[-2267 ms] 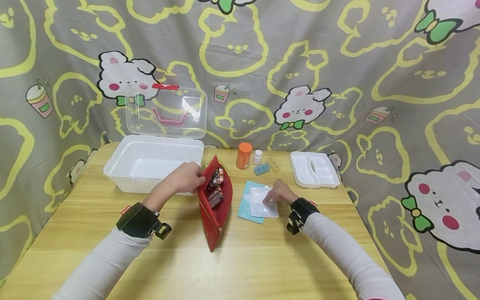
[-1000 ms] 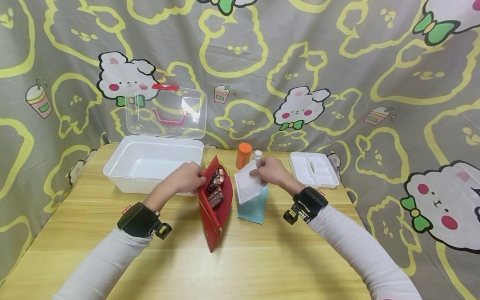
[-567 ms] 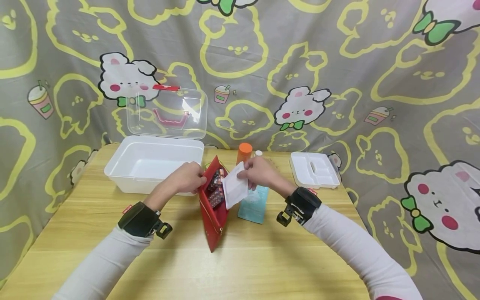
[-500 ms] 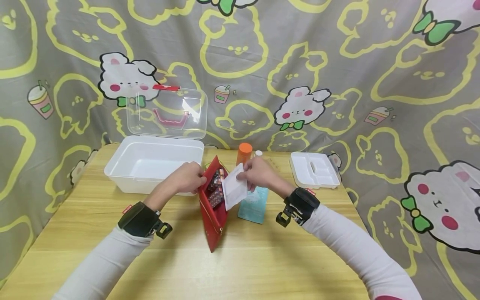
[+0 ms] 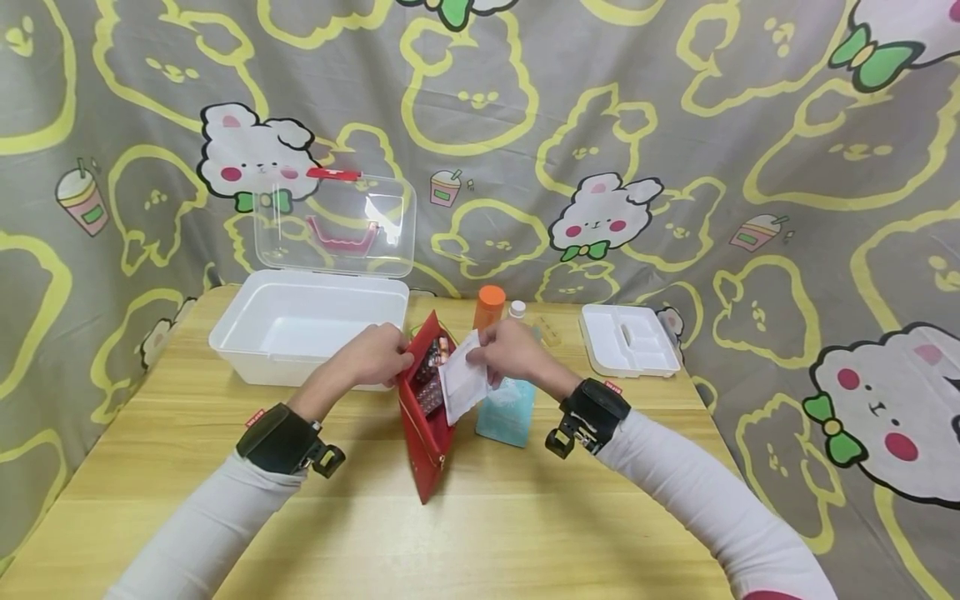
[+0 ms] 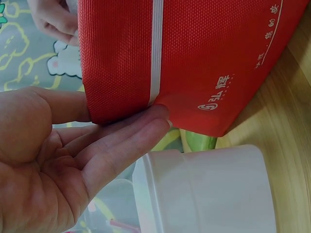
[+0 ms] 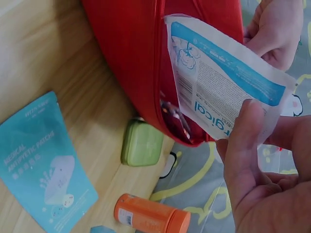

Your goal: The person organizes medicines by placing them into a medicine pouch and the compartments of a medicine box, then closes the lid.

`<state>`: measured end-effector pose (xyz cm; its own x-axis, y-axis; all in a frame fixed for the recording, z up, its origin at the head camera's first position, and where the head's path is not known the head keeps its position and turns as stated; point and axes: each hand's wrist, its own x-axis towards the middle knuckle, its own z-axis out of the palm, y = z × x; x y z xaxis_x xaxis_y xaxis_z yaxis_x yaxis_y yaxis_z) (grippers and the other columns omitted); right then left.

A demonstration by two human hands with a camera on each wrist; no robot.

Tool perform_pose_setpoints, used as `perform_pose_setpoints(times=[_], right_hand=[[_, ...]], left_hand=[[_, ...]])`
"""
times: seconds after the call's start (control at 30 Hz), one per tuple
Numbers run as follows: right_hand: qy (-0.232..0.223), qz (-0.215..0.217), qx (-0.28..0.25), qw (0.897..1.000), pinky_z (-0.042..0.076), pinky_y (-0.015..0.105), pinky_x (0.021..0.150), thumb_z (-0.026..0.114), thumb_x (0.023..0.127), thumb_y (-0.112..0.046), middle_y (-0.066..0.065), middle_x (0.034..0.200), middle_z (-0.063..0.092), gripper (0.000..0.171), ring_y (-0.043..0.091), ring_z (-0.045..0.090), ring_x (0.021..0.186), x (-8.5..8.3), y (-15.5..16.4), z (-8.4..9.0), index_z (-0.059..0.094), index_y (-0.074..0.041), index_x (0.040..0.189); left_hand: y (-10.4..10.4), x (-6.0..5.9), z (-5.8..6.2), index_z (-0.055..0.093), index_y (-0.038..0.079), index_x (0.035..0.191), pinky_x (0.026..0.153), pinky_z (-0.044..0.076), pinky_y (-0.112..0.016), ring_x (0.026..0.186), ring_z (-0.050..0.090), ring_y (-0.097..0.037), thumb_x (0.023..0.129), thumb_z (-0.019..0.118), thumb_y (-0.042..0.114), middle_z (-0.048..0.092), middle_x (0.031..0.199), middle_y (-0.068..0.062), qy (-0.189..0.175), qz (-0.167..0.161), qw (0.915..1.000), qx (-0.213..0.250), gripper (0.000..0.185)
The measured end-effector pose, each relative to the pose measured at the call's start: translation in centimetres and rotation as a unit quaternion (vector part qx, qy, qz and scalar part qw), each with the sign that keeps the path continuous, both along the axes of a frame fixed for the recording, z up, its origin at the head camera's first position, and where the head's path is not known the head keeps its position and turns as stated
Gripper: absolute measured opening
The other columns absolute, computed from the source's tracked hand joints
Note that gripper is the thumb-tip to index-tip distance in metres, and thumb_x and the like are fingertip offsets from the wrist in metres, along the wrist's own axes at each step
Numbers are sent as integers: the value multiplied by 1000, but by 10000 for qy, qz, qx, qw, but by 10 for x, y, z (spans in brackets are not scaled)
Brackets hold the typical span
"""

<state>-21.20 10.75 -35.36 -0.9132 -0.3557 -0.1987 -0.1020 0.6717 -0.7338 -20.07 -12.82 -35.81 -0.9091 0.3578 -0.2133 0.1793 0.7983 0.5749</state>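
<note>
Currently the right hand point(image 5: 508, 350) pinches a white sachet point(image 5: 461, 385) by its upper corner, thumb on one face and fingers on the other. The right wrist view shows the sachet point(image 7: 221, 85) printed with a blue band and dark lettering, its lower end sitting in the mouth of the red pouch point(image 7: 146, 63). The left hand point(image 5: 375, 354) grips the upper left edge of the red pouch point(image 5: 427, 417), holding it upright on its lower edge with the mouth spread. In the left wrist view the left hand's fingers point(image 6: 121, 145) lie nearly straight along the pouch's outer face point(image 6: 194, 58), with the thumb on the other side of the fabric; a white stripe runs down that face. Dark and red blister packs point(image 5: 431, 375) are visible inside the pouch.

Just right of the pouch, a teal patch packet point(image 5: 508, 415) lies flat on the wooden table point(image 5: 480, 517), partly under the right hand. Behind the hands stand an orange bottle point(image 5: 488, 307) and a small white bottle point(image 5: 517, 310), close together. In the right wrist view a green case point(image 7: 142, 143) lies on the table, partly hidden by the pouch, near the orange bottle point(image 7: 150, 216).

At the far left of the table sits a white storage box point(image 5: 307, 321) with its clear lid point(image 5: 333, 223) raised upright. At the far right lies a white divided tray point(image 5: 628, 340). A patterned cloth point(image 5: 675, 125) hangs behind the table.
</note>
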Motion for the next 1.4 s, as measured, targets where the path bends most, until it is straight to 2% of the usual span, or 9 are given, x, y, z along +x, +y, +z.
perform_pose_setpoints(times=[0.17,0.33,0.57,0.7,0.87,1.03,1.23,1.4], right_hand=[[-5,186,-210,9996,53,28,43,70,91,-8,4,49,58,36,12,59,39,4,-9,-8,51,-8,60],[22,329,-59,9994,51,25,41,70,91,-9,5,48,60,34,11,59,38,9,-18,-20,52,-8,62],[-59,414,125,9990,54,29,41,72,91,-11,7,49,62,26,15,61,39,17,-28,-35,59,-3,69],[123,411,248,9988,51,28,39,73,91,-12,4,47,59,28,16,58,38,18,-34,-39,60,-3,68],[574,399,652,9954,41,21,35,76,89,-14,-1,44,50,36,13,53,36,16,-42,-44,54,-9,60],[1054,275,1049,9885,42,19,40,77,87,-15,-3,52,49,35,9,52,44,15,-48,-49,52,-11,62],[1116,250,1317,9847,48,21,43,73,89,-14,0,60,56,24,10,58,50,15,-52,-56,58,-10,70],[1091,272,1450,9830,49,21,43,73,90,-14,2,63,60,18,11,59,51,15,-53,-57,62,-8,77]], left_hand=[[0,0,0,72,-2,88,52,50,-24,64,71,-22,96,54,8,71,73,-11,-28,26,10000,12,23],[0,0,0,72,-1,87,52,50,-24,63,71,-22,96,54,8,71,73,-11,-3,13,10000,16,22],[0,1,-1,72,-1,88,53,52,-25,64,71,-21,97,54,8,71,74,-11,-3,3,10000,22,22],[0,1,-2,71,-1,87,53,53,-26,64,71,-21,97,54,8,71,74,-10,22,12,10000,44,22],[-1,0,-2,71,-1,88,55,55,-26,65,71,-21,97,54,8,71,75,-10,2,25,10000,85,22],[-2,0,-2,71,-1,88,55,54,-26,64,71,-21,98,54,8,71,75,-10,33,8,10000,53,22],[-2,1,-2,72,-1,88,54,52,-25,63,70,-20,98,54,8,71,74,-10,52,-30,10000,32,22],[-2,0,-2,72,0,88,54,52,-25,63,70,-20,97,54,8,71,74,-10,66,-41,10000,19,22]])
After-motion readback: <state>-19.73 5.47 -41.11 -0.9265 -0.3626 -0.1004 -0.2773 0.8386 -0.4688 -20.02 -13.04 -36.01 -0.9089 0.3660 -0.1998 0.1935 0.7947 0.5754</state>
